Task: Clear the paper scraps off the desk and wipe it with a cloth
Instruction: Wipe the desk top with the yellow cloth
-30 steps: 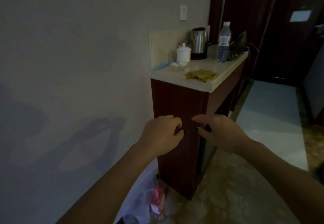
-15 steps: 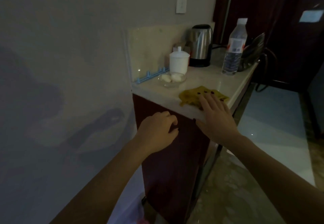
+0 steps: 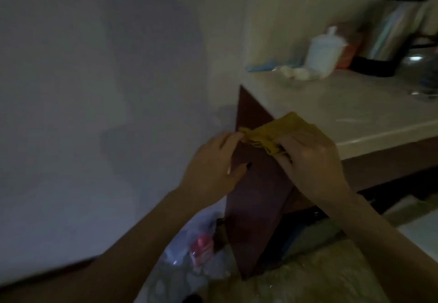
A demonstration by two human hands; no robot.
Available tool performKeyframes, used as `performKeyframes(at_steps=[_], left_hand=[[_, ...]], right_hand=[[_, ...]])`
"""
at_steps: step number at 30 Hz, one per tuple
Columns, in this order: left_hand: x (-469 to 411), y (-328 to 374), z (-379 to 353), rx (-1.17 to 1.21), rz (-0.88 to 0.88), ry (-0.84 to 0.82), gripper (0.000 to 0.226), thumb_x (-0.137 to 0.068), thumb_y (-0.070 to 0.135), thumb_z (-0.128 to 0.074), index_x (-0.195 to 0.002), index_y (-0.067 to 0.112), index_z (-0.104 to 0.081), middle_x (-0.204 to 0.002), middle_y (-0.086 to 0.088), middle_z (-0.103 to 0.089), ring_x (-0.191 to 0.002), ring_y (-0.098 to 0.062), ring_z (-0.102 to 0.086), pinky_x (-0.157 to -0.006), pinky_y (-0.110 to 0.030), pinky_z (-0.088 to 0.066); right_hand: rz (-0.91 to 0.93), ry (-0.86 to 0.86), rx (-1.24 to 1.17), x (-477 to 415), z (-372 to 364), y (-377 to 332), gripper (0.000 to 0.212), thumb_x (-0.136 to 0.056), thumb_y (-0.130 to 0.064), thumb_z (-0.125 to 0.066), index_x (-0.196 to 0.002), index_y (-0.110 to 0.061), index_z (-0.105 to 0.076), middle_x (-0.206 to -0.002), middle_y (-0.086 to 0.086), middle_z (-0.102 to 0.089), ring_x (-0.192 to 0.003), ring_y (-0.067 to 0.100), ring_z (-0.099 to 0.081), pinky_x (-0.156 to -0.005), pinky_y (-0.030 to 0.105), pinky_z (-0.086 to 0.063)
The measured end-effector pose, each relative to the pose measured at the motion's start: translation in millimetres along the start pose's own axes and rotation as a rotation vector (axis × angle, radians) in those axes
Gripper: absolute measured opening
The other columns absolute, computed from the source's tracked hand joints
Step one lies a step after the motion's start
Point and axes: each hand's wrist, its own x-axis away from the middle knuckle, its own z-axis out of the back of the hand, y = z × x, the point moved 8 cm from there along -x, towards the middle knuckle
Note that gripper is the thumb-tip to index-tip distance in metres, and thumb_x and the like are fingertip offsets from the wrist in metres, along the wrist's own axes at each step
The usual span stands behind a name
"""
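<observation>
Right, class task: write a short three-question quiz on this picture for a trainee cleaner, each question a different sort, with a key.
1. True or false: the yellow cloth lies flat and untouched on the desk.
2. Which stands left of the kettle? A) white lidded cup B) laptop C) vase
3. Fill in: the cloth is held by ____ hands.
Key: 1 false, the left hand and the right hand grip it; 2 A; 3 both.

desk top (image 3: 343, 103), frame right | kettle (image 3: 388, 25) upper right | white lidded cup (image 3: 323, 51) beside it | blue strip (image 3: 263, 66) at back edge
</observation>
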Motion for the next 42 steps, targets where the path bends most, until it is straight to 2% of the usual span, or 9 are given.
performKeyframes(at_steps=[3, 5, 8, 12, 18, 25, 31, 36, 42], left_hand=[[57, 1, 35, -0.087, 0.143, 0.111, 0.059, -0.079, 0.039, -0.053, -0.133, 0.016, -0.042, -0.128, -0.010, -0.052, -0.109, -0.029, -0.054, -0.090, -0.040, -0.044], [101, -4, 64, -0.192, 0.236, 0.150, 0.057, -0.075, 0.037, -0.052, -0.128, 0.016, -0.048, -0.124, -0.009, -0.056, -0.108, -0.029, -0.055, -0.090, -0.037, -0.041], [186, -19, 107, -0.352, 0.384, 0.172, 0.037, -0.072, 0.035, -0.050, -0.099, 0.015, -0.066, -0.090, -0.002, -0.067, -0.082, -0.026, -0.062, -0.076, -0.034, -0.039], [330, -33, 169, -0.441, 0.678, 0.143, 0.022, -0.074, 0.029, -0.047, -0.069, 0.014, -0.061, -0.060, -0.001, -0.059, -0.056, -0.025, -0.057, -0.057, -0.030, -0.043], [571, -24, 264, -0.436, 1.025, 0.212, 0.038, -0.077, 0.038, -0.039, -0.089, 0.014, -0.066, -0.085, -0.004, -0.065, -0.079, -0.025, -0.061, -0.068, -0.036, -0.048], [802, 22, 375, -0.620, 1.265, 0.319, 0.016, -0.091, 0.022, -0.051, -0.101, 0.023, -0.064, -0.094, 0.012, -0.056, -0.096, -0.010, -0.054, -0.093, -0.022, -0.038], [956, 37, 449, -0.701, 1.431, 0.368, 0.018, -0.091, 0.025, -0.053, -0.105, 0.027, -0.063, -0.100, 0.012, -0.059, -0.102, -0.008, -0.053, -0.092, -0.022, -0.034], [1085, 12, 524, -0.790, 1.529, 0.355, 0.020, -0.092, 0.030, -0.050, -0.105, 0.028, -0.064, -0.100, 0.010, -0.060, -0.102, -0.011, -0.052, -0.088, -0.023, -0.032], [1243, -35, 646, -0.811, 1.650, 0.342, 0.017, -0.091, 0.027, -0.052, -0.100, 0.025, -0.067, -0.095, 0.008, -0.063, -0.096, -0.014, -0.057, -0.077, -0.024, -0.031]], right_hand=[[0.192, -0.027, -0.155, 4, -7, -67, 0.018, -0.079, -0.019, -0.053, -0.069, -0.013, -0.066, -0.060, 0.003, -0.060, -0.054, 0.025, -0.059, -0.050, 0.029, -0.044], [0.303, -0.067, -0.279, 4, -12, -119, 0.020, -0.078, -0.018, -0.049, -0.069, -0.014, -0.066, -0.059, 0.003, -0.061, -0.051, 0.025, -0.059, -0.046, 0.028, -0.045], [0.484, -0.105, -0.487, 6, -7, -214, 0.026, -0.080, -0.022, -0.046, -0.075, -0.014, -0.070, -0.062, 0.003, -0.065, -0.052, 0.024, -0.059, -0.048, 0.027, -0.046], [0.684, -0.137, -0.743, 18, 25, -360, 0.035, -0.085, -0.037, -0.047, -0.065, -0.016, -0.066, -0.049, -0.001, -0.055, -0.040, 0.019, -0.049, -0.038, 0.024, -0.042], [1.008, -0.170, -0.950, 73, 94, -603, 0.028, -0.079, -0.031, -0.045, -0.073, -0.019, -0.070, -0.056, -0.001, -0.062, -0.044, 0.022, -0.057, -0.038, 0.024, -0.043], [1.337, -0.278, -1.150, 142, 204, -837, 0.033, -0.083, -0.032, -0.043, -0.113, -0.029, -0.057, -0.060, -0.004, -0.063, -0.044, 0.014, -0.056, -0.037, 0.021, -0.043], [1.538, -0.430, -1.143, 175, 251, -1002, 0.036, -0.088, -0.035, -0.035, -0.094, -0.022, -0.068, -0.072, -0.003, -0.067, -0.058, 0.013, -0.062, -0.051, 0.031, -0.052], [1.673, -0.487, -1.141, 195, 276, -1160, 0.016, -0.092, -0.024, -0.051, -0.100, -0.019, -0.064, -0.084, -0.002, -0.068, -0.076, 0.014, -0.065, -0.072, 0.033, -0.055], [1.714, -0.399, -1.254, 184, 324, -1365, 0.021, -0.084, -0.028, -0.048, -0.082, -0.018, -0.067, -0.065, -0.004, -0.064, -0.056, 0.014, -0.061, -0.054, 0.029, -0.050]])
